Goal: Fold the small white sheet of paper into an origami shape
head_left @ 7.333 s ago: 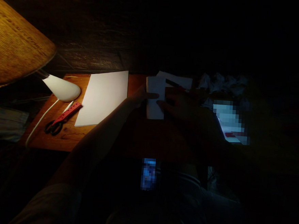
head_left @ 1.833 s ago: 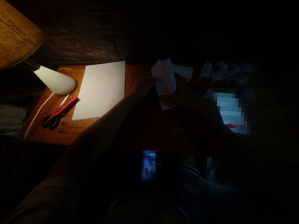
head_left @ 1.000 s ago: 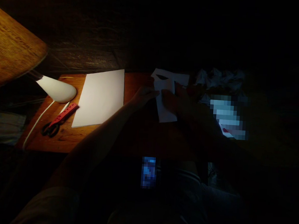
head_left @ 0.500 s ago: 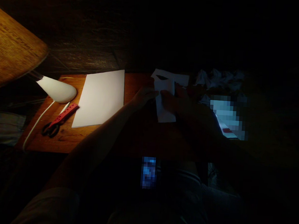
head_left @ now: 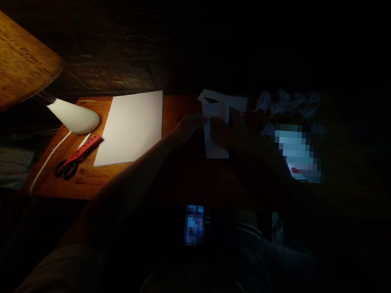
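A narrow folded piece of white paper (head_left: 215, 141) stands between my two hands over the dark middle of the table. My left hand (head_left: 191, 123) pinches its left edge, thumb and fingers closed. On the right side my right hand (head_left: 228, 132) grips the same paper, its thumb lying across the front face. Deep shadow hides most of the fingers and the finer folds. Just behind the folded paper lies another white paper piece (head_left: 237, 103). Left of my hands, a stack of blank white paper (head_left: 133, 126) lies under the lamp light.
A lamp with a wooden shade (head_left: 17, 62) and white base (head_left: 78, 118) stands at left. Black-handled scissors (head_left: 66, 168) lie by a red strip with holes (head_left: 85, 149). Several folded paper shapes (head_left: 282, 102) and a lit, blurred screen (head_left: 297, 149) are at right on the wooden table (head_left: 88, 188).
Both hands keep their hold on the folded paper. Its lower end has risen very slightly, and my right thumb has barely shifted.
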